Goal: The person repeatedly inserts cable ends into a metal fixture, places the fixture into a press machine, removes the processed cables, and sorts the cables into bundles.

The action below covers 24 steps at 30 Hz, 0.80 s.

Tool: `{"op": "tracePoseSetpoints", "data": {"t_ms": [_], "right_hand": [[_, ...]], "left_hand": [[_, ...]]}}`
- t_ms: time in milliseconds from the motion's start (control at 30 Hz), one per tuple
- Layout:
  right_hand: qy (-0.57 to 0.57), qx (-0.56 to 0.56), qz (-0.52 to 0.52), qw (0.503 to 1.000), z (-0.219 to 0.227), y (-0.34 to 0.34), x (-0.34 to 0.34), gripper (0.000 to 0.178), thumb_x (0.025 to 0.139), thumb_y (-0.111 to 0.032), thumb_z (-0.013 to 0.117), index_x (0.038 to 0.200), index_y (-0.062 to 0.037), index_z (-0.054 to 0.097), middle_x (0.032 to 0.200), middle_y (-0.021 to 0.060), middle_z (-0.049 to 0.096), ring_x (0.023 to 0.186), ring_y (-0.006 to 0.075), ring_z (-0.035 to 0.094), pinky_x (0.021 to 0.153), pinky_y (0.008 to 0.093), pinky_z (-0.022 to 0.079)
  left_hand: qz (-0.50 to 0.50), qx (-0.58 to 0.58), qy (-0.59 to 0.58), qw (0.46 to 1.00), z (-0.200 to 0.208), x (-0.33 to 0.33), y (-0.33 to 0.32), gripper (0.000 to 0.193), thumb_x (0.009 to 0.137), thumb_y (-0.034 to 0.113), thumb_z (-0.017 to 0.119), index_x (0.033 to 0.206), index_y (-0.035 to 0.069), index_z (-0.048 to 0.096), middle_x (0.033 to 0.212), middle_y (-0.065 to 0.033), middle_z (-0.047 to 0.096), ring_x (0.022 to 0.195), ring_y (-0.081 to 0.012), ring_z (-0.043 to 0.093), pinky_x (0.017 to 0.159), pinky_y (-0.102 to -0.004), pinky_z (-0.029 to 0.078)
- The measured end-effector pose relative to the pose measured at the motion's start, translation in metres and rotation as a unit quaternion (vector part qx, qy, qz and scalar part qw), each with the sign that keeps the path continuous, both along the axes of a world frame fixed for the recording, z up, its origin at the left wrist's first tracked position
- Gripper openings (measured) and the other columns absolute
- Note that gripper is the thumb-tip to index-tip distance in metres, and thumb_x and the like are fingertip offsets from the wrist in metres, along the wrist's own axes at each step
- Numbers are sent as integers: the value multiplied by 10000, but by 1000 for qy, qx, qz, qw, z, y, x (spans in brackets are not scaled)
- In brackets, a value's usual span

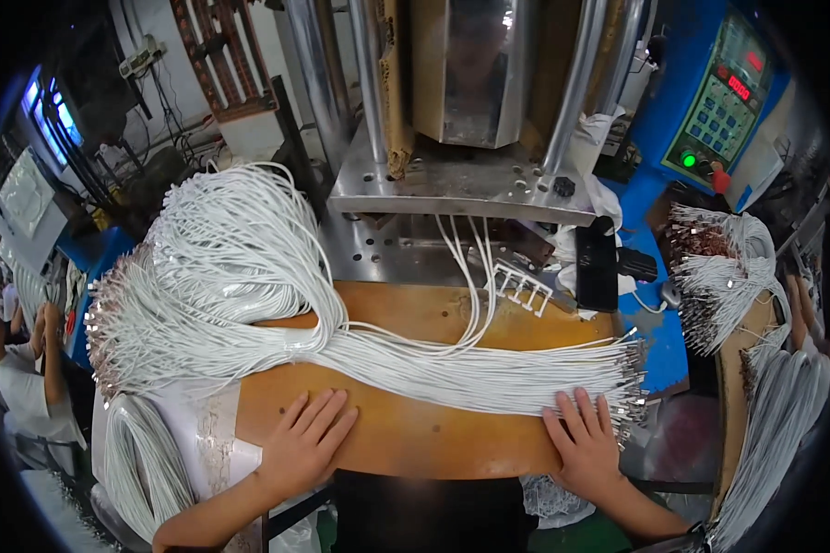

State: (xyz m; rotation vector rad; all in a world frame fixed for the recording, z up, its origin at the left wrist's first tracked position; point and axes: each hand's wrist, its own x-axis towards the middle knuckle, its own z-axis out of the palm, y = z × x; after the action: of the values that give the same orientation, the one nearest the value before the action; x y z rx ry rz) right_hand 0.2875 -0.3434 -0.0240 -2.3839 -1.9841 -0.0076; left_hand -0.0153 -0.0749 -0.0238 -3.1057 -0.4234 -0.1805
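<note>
A thick bundle of white cables (452, 373) lies across the brown board (406, 452), gathered by a clear wrap at its middle. Its right end fans out into small metal tips (629, 382); the left part loops up into a large heap (235, 244). My left hand (309, 438) rests flat on the board below the bundle, fingers spread, holding nothing. Near the tips, my right hand (586, 447) lies with fingers apart, its fingertips touching the bundle's lower edge without gripping. A few separate cables (475, 276) run from the bundle up under the press plate (452, 195).
Below the press lie a white plastic runner piece (522, 288) and a black rectangular object (597, 267). A blue control box (710, 101) with lit display stands at upper right. More cable bundles hang at right (775, 405) and lower left (148, 465). Another person (32, 378) sits far left.
</note>
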Motion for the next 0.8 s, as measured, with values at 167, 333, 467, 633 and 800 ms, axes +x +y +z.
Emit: {"op": "tracePoseSetpoints", "data": {"t_ms": [167, 333, 467, 633, 800], "right_hand": [[8, 29, -19, 999, -2, -2, -7, 752, 631, -202, 760, 1320, -52, 499, 1454, 189, 388, 1379, 424, 296, 1129, 587, 174], [-14, 40, -19, 999, -1, -1, -11, 750, 641, -210, 752, 1329, -67, 490, 1423, 182, 415, 1348, 426, 332, 1108, 607, 207], [-10, 53, -6, 999, -3, 0, -11, 745, 662, -255, 770, 1322, -48, 493, 1439, 192, 395, 1360, 442, 305, 1112, 620, 178], [145, 44, 13, 988, 37, -3, 3, 820, 675, -306, 809, 1358, -12, 461, 1429, 212, 418, 1359, 416, 342, 1121, 542, 227], [247, 202, 43, 947, 39, 84, 48, 746, 766, -175, 755, 1400, 7, 405, 1093, 163, 611, 893, 261, 602, 798, 359, 506]], "left_hand": [[8, -15, 3, 1000, 0, -3, 2, 614, 731, 159, 664, 1314, 37, 512, 1410, -180, 452, 1303, -333, 440, 1090, -483, 322], [-5, -12, -15, 1000, 0, -6, 1, 678, 729, 182, 678, 1358, 39, 470, 1431, -173, 428, 1322, -326, 418, 1095, -483, 313], [-7, 13, -22, 1000, -1, -11, -2, 707, 729, 204, 691, 1374, 38, 453, 1434, -171, 425, 1321, -326, 418, 1092, -475, 321], [-21, -145, -87, 985, 17, 17, -23, 679, 773, 246, 697, 1367, 27, 452, 1395, -175, 458, 1279, -345, 450, 1064, -446, 359], [-153, -219, -112, 957, 41, 99, -46, 654, 804, 343, 713, 1319, 13, 481, 1281, -180, 533, 1164, -369, 520, 1002, -443, 410]]}}
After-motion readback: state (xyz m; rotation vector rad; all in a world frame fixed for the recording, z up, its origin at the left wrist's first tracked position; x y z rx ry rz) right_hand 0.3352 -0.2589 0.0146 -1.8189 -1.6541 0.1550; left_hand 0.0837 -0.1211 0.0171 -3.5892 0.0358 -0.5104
